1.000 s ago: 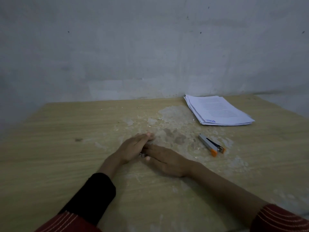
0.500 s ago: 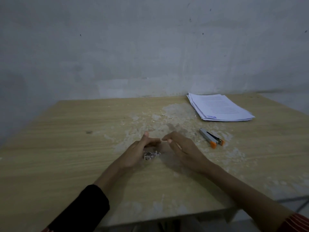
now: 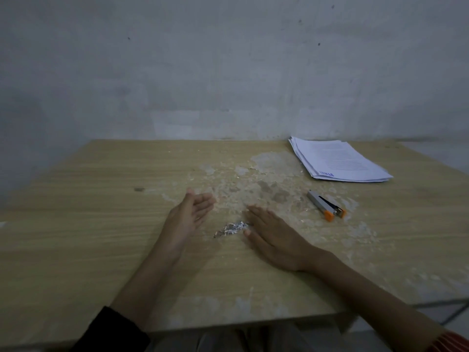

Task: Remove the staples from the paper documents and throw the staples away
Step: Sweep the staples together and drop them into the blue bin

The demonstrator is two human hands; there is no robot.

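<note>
1. The staples (image 3: pixel 231 228) are in one small shiny heap on the worktop (image 3: pixel 88 224), right between your two hands and nearer the right one. So the pulling-out part looks done (my read, anyway), and what's left is getting them into a bin.
2. Your left hand (image 3: pixel 189 217) stands on its edge with the palm turned toward the heap. The fingers are straight and loosely spread, and it's holding nothing.
3. Your right hand (image 3: pixel 272 235) lies flat, palm down, fingers straight, also holding nothing. The thumb is right up against the heap's right end, and I can't tell if it's actually touching.
4. Here's where it could go sideways:
   - If you sweep too fast, the loose bits will skate out through the gap by your left fingertips.
   - If the flat right hand rides over them instead of pushing, some will stay behind.
   - Bent staples have sharp ends, so pressing down on them could prick you.
   - If you drag them toward the near edge without a cupped hand waiting, they'll land in your lap.
5. The surface is flaky and patchy around there, so pale crumbs may hide a stray staple.
6. The stapler (image 3: pixel 326 208) sits well to the right, and the paper stack (image 3: pixel 340 160) lies beyond it at the back. There's no bin in view.
</note>
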